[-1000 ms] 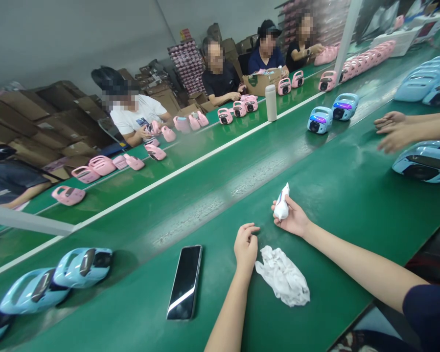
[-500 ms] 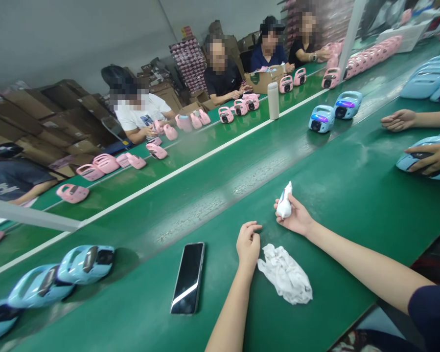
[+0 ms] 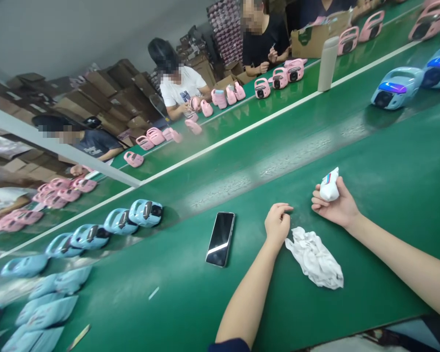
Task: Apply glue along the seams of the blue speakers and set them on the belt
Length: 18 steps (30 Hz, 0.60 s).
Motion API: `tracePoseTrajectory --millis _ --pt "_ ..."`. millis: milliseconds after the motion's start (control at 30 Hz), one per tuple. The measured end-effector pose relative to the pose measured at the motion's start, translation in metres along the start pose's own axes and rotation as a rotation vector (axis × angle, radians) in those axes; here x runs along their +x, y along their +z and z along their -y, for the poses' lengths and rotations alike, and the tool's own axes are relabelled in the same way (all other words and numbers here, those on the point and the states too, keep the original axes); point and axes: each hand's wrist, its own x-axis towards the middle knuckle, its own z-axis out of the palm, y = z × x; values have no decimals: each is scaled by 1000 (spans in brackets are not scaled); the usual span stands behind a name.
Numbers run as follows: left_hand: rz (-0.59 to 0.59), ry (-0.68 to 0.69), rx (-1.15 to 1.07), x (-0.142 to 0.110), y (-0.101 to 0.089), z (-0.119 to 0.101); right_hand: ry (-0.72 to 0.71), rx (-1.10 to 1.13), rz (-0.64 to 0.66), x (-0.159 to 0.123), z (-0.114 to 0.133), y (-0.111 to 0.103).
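Observation:
My right hand [image 3: 335,203] is closed around a small white squeeze tube [image 3: 330,185] with a blue and red stripe, holding it just above the green table. Its narrow end points up. My left hand [image 3: 278,224] rests on the table with nothing in it, fingers loosely bent and the index finger stretched to the right. Between my forearms lies a crumpled white cloth [image 3: 317,259], close to the left wrist. To the left of that hand is a black-screened phone [image 3: 220,239], lying flat.
Blue handled speakers [image 3: 146,212] line the belt at left, with stacked blue shells [image 3: 47,310] nearer me. Two lit blue speakers [image 3: 394,90] stand at right. Beyond the white strip are a beige bottle [image 3: 328,64], pink speakers [image 3: 262,88] and several co-workers. A cutter-like strip [image 3: 80,337] lies front left.
The view has swung left, so more blue speakers and shells show there and the neighbour's hands at right are gone. The tube has turned slightly in my right hand, showing its stripe.

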Motion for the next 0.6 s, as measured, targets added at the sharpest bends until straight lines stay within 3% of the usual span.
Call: tracePoseTrajectory --millis 267,467,600 --pt "-45 28 -113 1 -3 4 71 -1 -92 -16 1 11" --pt "-83 -14 -265 0 0 8 87 -190 -220 -35 10 5" --pt "-245 -141 -437 3 2 16 11 -295 -273 -44 10 3"
